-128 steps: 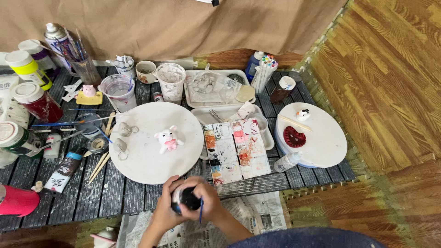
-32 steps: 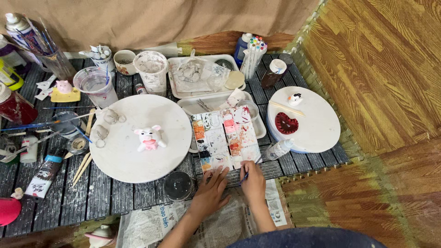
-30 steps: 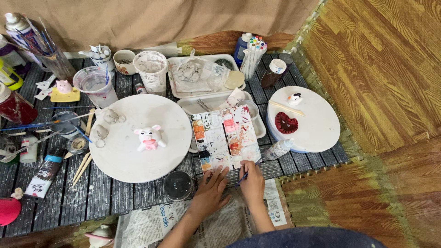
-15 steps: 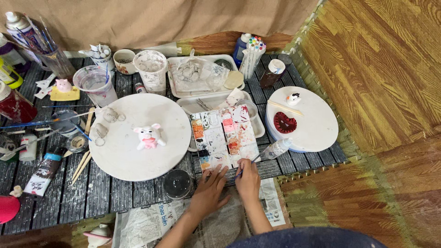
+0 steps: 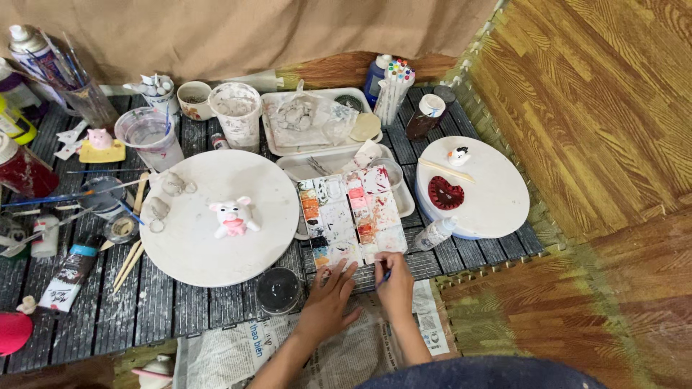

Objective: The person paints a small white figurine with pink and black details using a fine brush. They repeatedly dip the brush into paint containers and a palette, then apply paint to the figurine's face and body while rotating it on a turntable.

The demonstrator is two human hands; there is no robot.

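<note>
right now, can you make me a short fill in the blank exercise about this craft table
1. The small pig figure stands on a round ____ board.
2. The right hand holds a thin ____ brush.
3. The left hand rests at the near edge of the paint-stained ____.
4. The red heart shape lies on the round board to the ____ of the palette.

Missing words: white; blue; palette; right

A: Large round white board (image 5: 216, 245) taken as landmark. What is seen on it?

B: A small pink-and-white pig figure (image 5: 232, 217) is set near its centre, upright.

A: Around it?

B: A dark round jar lid (image 5: 278, 291) is seen just beside its lower right edge. A paint tube (image 5: 66, 277) lies well to its left. A clear plastic cup (image 5: 148, 137) stands just above its upper left. A smaller round board (image 5: 497, 209) bearing a red heart piece (image 5: 445, 193) is placed well to its right.
</note>
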